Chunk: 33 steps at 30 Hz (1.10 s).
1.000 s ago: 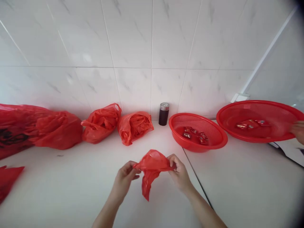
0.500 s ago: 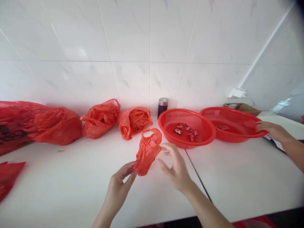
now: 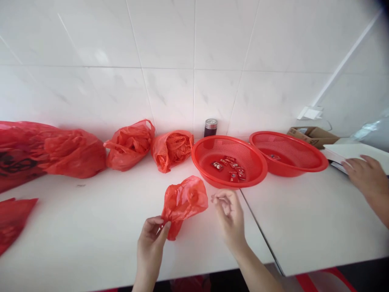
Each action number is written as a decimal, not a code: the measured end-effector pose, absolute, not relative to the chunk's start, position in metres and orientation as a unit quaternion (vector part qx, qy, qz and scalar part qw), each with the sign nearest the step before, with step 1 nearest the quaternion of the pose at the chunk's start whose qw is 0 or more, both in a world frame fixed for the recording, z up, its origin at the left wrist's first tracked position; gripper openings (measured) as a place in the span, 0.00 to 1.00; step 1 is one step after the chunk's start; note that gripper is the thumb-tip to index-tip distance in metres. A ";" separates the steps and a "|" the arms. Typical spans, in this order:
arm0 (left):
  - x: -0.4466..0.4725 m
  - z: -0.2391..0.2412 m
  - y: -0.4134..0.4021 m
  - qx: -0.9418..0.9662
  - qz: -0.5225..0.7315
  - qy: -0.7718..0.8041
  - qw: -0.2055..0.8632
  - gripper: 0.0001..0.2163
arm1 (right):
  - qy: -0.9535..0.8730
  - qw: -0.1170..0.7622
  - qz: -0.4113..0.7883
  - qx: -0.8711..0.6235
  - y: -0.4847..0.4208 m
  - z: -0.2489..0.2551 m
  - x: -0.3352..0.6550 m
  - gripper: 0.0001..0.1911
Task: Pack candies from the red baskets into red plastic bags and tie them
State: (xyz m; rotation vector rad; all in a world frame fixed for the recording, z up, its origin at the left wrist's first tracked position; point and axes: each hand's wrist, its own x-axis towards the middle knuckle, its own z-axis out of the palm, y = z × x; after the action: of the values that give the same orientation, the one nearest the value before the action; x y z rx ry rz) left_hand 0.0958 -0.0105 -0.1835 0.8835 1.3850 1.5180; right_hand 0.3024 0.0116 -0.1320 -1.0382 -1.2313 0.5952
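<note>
In the head view, my left hand (image 3: 154, 235) pinches a thin red plastic bag (image 3: 185, 198) by its lower left end. The bag is spread wide and held tilted over the table. My right hand (image 3: 230, 217) is just right of the bag and apart from it, fingers curled in towards the thumb. I see nothing held in it. Beyond that hand stands a red basket (image 3: 200, 166) holding several small red-wrapped packets (image 3: 233, 176).
A second red basket (image 3: 316, 166) holds a small packet. Another person's hand (image 3: 366, 174) rests by a white board (image 3: 352, 152) at right, near a cardboard box (image 3: 316, 138). A dark lidded bottle (image 3: 210, 128) and full red bags (image 3: 173, 150) line the wall. The white table (image 3: 91, 231) has a seam.
The bag has spread wider and tilted over to the right. My right hand's fingers have curled in. The other person's hand has left the far basket's rim and moved to the white board.
</note>
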 end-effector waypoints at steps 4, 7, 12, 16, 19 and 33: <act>0.106 -0.181 -0.016 0.401 0.615 0.525 0.431 0.21 | -0.652 0.630 0.200 -0.371 0.000 -0.088 0.294 0.10; 0.112 -0.174 -0.022 0.418 0.550 0.517 0.506 0.19 | -0.783 0.474 0.202 -0.350 0.009 -0.087 0.280 0.09; 0.110 -0.168 -0.029 0.287 0.551 0.456 0.638 0.14 | -0.835 0.304 0.195 -0.414 0.024 -0.140 0.257 0.08; 0.094 -0.171 -0.027 0.141 0.609 0.419 0.659 0.08 | -0.844 0.320 0.147 -0.404 0.019 -0.171 0.259 0.10; 0.078 -0.170 -0.023 0.066 0.656 0.382 0.648 0.03 | -0.872 0.358 0.087 -0.323 0.010 -0.173 0.270 0.14; 0.096 -0.157 -0.035 0.140 0.628 0.380 0.665 0.12 | -0.885 0.240 0.175 -0.357 -0.006 -0.166 0.269 0.07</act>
State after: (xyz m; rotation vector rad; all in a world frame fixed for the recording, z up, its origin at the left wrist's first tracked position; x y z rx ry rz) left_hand 0.0963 -0.0353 -0.1567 0.3160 0.8593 1.4179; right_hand 0.2694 -0.0059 -0.1655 -0.9781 -2.4234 0.4790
